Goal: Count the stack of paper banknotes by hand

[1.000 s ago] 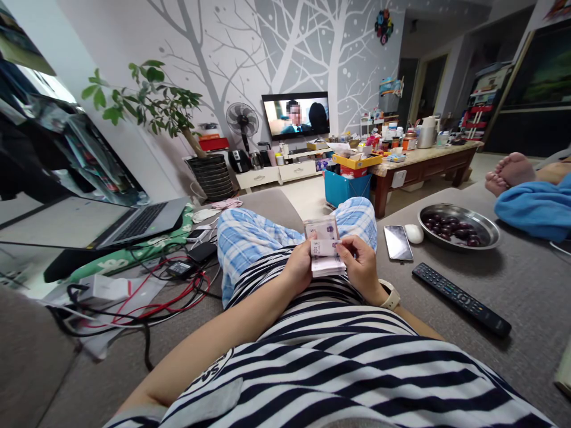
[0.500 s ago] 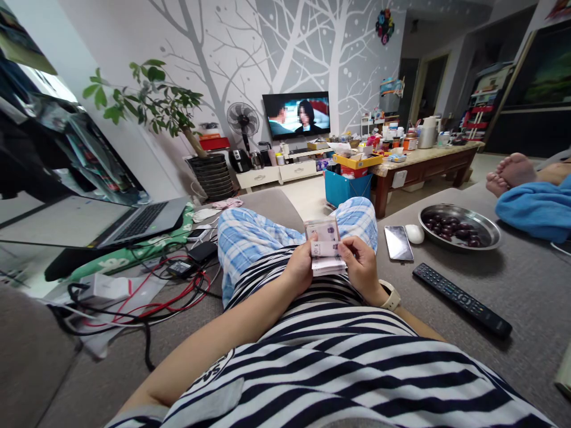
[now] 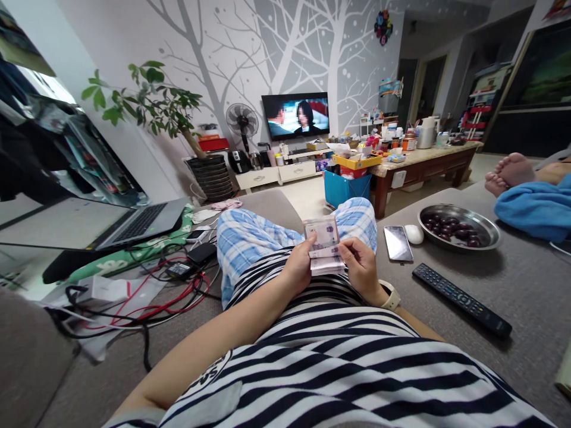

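Head view shows me the left hand (image 3: pixel 298 266) closed around one side of a stack of banknotes (image 3: pixel 324 233), held low in front of the striped shirt (image 3: pixel 348 356); the right hand (image 3: pixel 360 264) pinches the opposite edge between thumb and fingers; I can make out a 5 on the upper note, finer print being too small; the shirt's curved lettering escapes me, as does the logo on the remote control (image 3: pixel 461 300); the wall clock (image 3: pixel 383 27) bears a 6.

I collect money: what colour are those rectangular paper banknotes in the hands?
Those banknotes look pale pinkish-purple, best seen in the head view.
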Motion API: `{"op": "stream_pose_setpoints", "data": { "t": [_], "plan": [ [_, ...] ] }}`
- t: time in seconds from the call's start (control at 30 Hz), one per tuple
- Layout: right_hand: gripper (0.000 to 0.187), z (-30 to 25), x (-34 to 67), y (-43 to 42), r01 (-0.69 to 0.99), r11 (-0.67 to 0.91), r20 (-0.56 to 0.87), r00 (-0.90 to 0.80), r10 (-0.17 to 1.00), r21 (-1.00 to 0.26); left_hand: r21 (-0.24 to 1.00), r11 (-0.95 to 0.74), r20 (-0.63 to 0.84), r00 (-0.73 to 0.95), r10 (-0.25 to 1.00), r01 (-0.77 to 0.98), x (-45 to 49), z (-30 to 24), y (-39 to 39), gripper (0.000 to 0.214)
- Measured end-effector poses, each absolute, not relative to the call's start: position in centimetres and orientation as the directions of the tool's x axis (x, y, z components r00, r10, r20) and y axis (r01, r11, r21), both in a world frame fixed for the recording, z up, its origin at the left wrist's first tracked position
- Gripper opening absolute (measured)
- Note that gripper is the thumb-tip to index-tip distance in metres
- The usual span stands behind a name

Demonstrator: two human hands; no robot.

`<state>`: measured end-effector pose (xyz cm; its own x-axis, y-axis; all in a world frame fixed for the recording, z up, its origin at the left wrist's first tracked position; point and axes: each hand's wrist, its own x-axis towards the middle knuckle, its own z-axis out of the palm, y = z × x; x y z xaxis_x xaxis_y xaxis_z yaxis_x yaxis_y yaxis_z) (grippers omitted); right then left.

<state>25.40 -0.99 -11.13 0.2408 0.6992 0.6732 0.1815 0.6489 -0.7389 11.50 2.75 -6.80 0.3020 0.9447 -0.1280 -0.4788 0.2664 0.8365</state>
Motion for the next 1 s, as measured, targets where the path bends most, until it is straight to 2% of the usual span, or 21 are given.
{"op": "stream_pose_setpoints", "data": {
  "t": [0.13, 0.2, 0.4, 0.5, 0.73, 1.0],
  "plan": [
    [0.043, -11.0, 25.5, -1.1, 0.157, 0.674, 0.691, 0.187, 0.698, -0.722, 0.826, 0.263, -0.121, 0.298, 0.947, -0.499, 11.6, -6.7, 2.7, 0.025],
    [0.042, -11.0, 25.5, -1.0, 0.152, 0.667, 0.684, 0.187, 0.705, -0.729, 0.823, 0.269, -0.122, 0.306, 0.944, -0.500, 11.6, -6.7, 2.7, 0.022],
    [0.034, -11.2, 25.3, -0.4, 0.151, 0.590, 0.601, 0.349, 0.719, -0.793, 0.860, 0.222, -0.108, 0.262, 0.959, -0.460, 11.5, -7.0, 2.8, 0.013],
    [0.035, -11.3, 25.4, 0.0, 0.120, 0.573, 0.573, 0.360, 0.736, -0.811, 0.875, 0.198, -0.093, 0.248, 0.964, -0.442, 11.5, -7.5, 3.0, 0.010],
    [0.034, -11.4, 25.6, 0.1, 0.161, 0.554, 0.574, 0.328, 0.751, -0.817, 0.871, 0.200, -0.085, 0.263, 0.961, -0.449, 11.4, -8.2, 3.3, 0.016],
    [0.030, -11.2, 25.4, -0.4, 0.190, 0.594, 0.621, 0.328, 0.712, -0.782, 0.828, 0.276, -0.148, 0.284, 0.947, -0.488, 11.7, -7.1, 2.8, 0.027]
  ]
}}
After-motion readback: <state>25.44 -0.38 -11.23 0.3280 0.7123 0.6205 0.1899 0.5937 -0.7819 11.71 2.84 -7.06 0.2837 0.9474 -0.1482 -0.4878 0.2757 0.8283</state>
